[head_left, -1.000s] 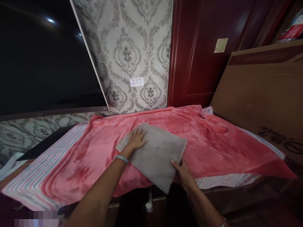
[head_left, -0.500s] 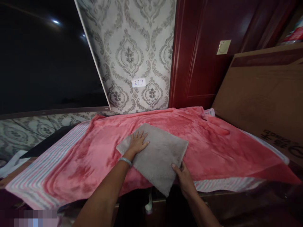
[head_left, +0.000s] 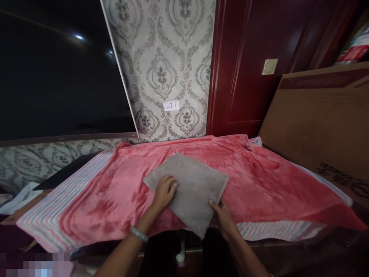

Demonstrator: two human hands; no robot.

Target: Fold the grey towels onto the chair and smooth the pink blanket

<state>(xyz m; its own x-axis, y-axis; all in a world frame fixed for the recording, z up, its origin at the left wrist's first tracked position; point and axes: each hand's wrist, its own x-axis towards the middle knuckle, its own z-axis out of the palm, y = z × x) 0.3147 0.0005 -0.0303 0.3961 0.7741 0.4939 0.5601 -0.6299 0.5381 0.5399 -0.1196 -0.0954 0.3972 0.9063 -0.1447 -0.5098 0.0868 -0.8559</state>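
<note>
The grey towel [head_left: 198, 184] lies flat and squared, turned corner-on, near the front of the pink blanket [head_left: 259, 181]. The blanket is spread smooth over a striped cloth [head_left: 43, 219], rumpled only at its far right corner. The left hand [head_left: 163, 192], fingers curled, presses on the towel's top without a clear grip. The right hand [head_left: 224, 220] pinches the towel's near edge, thumb on top. Beyond the blanket stand patterned wallpaper [head_left: 161, 73], a red door [head_left: 242, 77] and a cardboard sheet [head_left: 323, 123].
</note>
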